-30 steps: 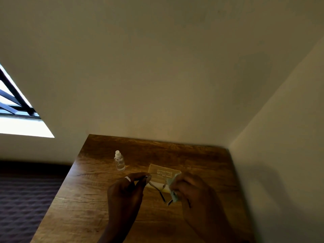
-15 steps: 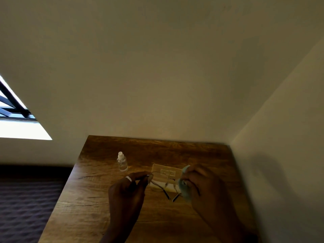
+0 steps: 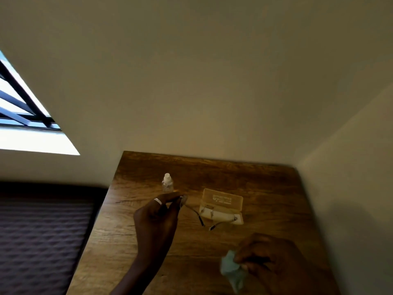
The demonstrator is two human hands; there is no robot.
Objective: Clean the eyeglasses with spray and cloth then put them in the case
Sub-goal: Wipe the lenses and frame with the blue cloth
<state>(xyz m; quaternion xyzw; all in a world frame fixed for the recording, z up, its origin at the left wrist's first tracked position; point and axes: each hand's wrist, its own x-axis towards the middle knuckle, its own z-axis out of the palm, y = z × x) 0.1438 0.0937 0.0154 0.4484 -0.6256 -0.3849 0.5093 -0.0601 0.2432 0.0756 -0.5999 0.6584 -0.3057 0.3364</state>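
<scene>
The thin wire-framed eyeglasses (image 3: pixel 209 217), lenses barely discernible, hang over the open translucent beige case (image 3: pixel 222 206) mid-surface, pinched at one corner by the left hand (image 3: pixel 158 218). The right hand (image 3: pixel 265 255), blurred near the surface's (image 3: pixel 131 235) near edge, clutches a crumpled pale-teal cloth (image 3: pixel 230 271).

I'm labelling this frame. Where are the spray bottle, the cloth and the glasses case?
spray bottle (image 3: pixel 167 185), head view, clear body.
cloth (image 3: pixel 230 271), head view, bunched middle, in the right hand.
glasses case (image 3: pixel 222 200), head view, open lid.
</scene>
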